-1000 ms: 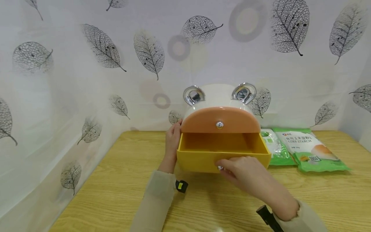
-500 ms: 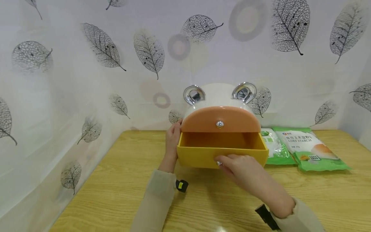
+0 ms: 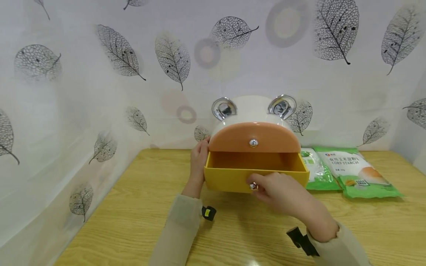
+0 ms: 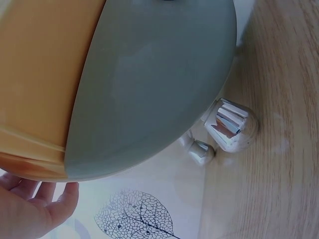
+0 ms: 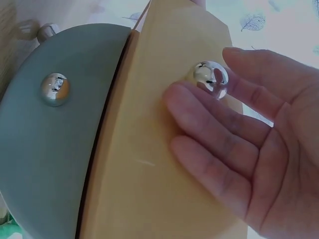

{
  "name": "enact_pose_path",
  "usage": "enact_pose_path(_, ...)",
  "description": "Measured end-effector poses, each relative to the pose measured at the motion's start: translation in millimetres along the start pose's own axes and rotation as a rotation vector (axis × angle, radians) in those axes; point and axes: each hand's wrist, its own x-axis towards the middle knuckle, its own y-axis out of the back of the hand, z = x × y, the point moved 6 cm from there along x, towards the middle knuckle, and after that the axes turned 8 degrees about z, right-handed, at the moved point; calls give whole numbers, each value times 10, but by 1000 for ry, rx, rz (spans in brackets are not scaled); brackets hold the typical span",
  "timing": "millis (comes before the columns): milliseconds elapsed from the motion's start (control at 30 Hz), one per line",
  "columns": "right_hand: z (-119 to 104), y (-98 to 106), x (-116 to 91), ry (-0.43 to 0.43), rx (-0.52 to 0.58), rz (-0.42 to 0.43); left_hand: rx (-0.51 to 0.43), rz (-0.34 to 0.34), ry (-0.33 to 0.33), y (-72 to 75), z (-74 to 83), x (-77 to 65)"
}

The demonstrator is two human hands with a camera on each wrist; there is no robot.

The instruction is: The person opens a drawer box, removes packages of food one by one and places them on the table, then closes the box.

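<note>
A duck-like box with a white body, an orange upper front (image 3: 254,138) and a yellow lower drawer (image 3: 229,180) stands on the table, the drawer pulled partly out. Its visible interior looks bare. My right hand (image 3: 283,194) is at the drawer's round silver knob (image 5: 211,79); in the right wrist view the thumb stands off the knob, and loosely extended fingers lie beside it, by the drawer front. My left hand (image 3: 198,159) rests against the box's left side. Its fingertips show at the box edge in the left wrist view.
Two green-and-white bags lie right of the box; the nearer one, a corn starch bag (image 3: 357,170), overlaps the other bag (image 3: 314,168). Silver eye-like rings (image 3: 282,107) top the box. A leaf-patterned curtain (image 3: 166,122) hangs behind the wooden table (image 3: 139,218).
The drawer has slid slightly inward, its front now higher in the head view. My right thumb and fingers have loosened around the knob, which shows more fully. My left hand stays in place.
</note>
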Motion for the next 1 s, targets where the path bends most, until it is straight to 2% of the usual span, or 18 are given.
enact_pose_path(500,37,0,11,11,-5,59,-21,5,2,-11,-1,0)
enact_pose_path(833,118,-30,41,11,-40,124,-21,-1,-65,-10,0,17)
enact_pose_path(1000,161,-40,49,-6,-43,145,-10,-5,-68,-5,-14,25)
